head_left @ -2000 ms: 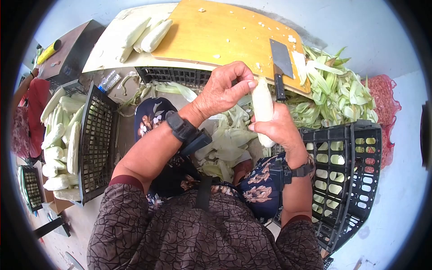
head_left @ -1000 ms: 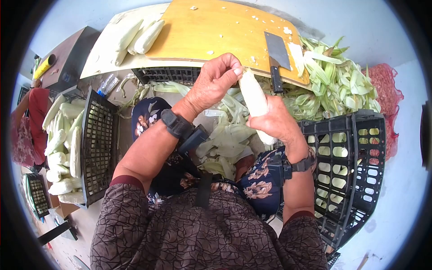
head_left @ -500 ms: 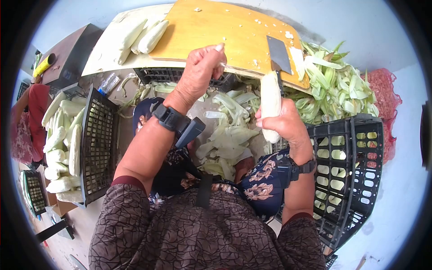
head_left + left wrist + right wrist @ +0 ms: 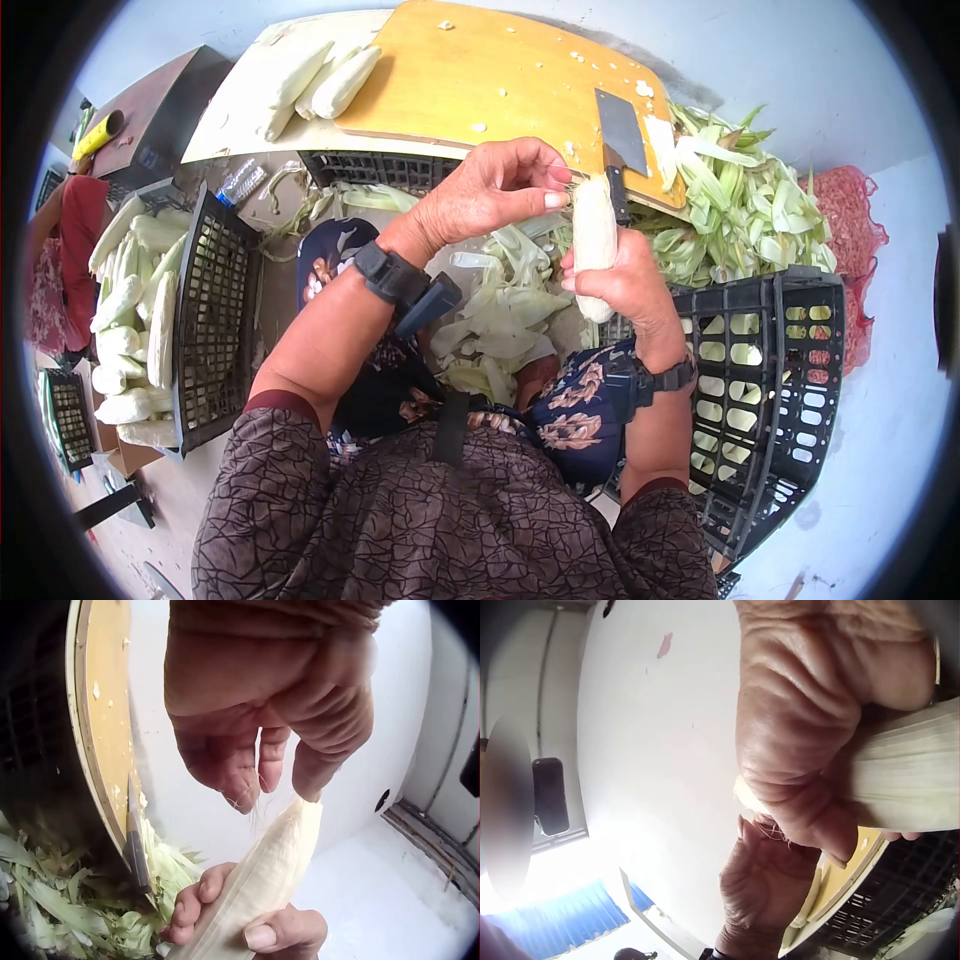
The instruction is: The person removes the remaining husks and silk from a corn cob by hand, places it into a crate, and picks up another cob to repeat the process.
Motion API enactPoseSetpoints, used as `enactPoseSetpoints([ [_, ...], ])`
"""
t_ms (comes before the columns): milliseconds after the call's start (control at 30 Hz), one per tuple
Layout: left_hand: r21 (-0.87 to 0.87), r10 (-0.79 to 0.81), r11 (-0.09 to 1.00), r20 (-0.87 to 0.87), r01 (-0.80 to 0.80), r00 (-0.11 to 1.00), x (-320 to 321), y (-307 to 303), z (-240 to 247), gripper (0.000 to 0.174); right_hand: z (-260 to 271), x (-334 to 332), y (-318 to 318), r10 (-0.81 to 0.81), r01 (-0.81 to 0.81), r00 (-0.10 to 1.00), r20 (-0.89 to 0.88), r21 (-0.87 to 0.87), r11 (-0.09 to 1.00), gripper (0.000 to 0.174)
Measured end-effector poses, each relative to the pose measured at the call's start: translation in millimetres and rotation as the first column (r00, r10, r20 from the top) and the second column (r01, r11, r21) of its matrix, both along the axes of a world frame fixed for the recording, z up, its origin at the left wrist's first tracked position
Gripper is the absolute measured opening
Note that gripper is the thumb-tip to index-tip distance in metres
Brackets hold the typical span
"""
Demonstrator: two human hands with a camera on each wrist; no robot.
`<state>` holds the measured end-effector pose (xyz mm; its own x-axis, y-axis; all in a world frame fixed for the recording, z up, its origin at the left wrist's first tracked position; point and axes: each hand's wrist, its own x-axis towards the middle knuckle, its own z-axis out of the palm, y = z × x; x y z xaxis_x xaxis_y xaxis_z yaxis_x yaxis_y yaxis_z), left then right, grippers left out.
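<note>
The person's right hand (image 4: 625, 285) has its fingers (image 4: 196, 900) curled tight round the lower half of a peeled corn cob (image 4: 593, 235), thumb pressed flat along its side. The cob stands nearly upright, with its pointed tip sticking up clear of the grip.

The left hand (image 4: 490, 195) comes in from the side to meet that tip. Its fingers (image 4: 270, 757) are bent down and drawn together with the thumb, pinching a few fine silk threads (image 4: 259, 806) that trail from the tip. From the wrist view the fingertips sit right at the tip, touching or all but touching it.

Just beyond the fingers of both hands a cleaver (image 4: 622, 140) lies flat on a wooden cutting board (image 4: 480, 70), blade pointing away and handle toward the cob. Further along the board, well off from the left fingers, a few more peeled cobs (image 4: 335, 80) rest at its edge on the pale worktop (image 4: 240, 110).

Under both hands loose pale husks (image 4: 505, 310) lie in a drift, and a greener heap of husks (image 4: 750, 200) is piled past the right fingers. A black plastic crate (image 4: 790, 380) stands by the right wrist. Another crate (image 4: 210, 320), well out beyond the left elbow, has stripped cobs (image 4: 130, 300) stacked beside it.
</note>
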<state>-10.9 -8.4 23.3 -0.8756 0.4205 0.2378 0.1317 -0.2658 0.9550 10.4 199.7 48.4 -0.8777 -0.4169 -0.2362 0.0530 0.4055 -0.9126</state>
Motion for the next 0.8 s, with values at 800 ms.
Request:
enactPoseSetpoints([
  [800, -0.278, 0.135, 0.922, -0.424, -0.271, 0.896, 4.0, 1.8, -3.3, 0.018, -17.2, -2.9, 0.0, -0.001, 0.036, 0.978, -0.210, 0.160, 0.986, 0.027],
])
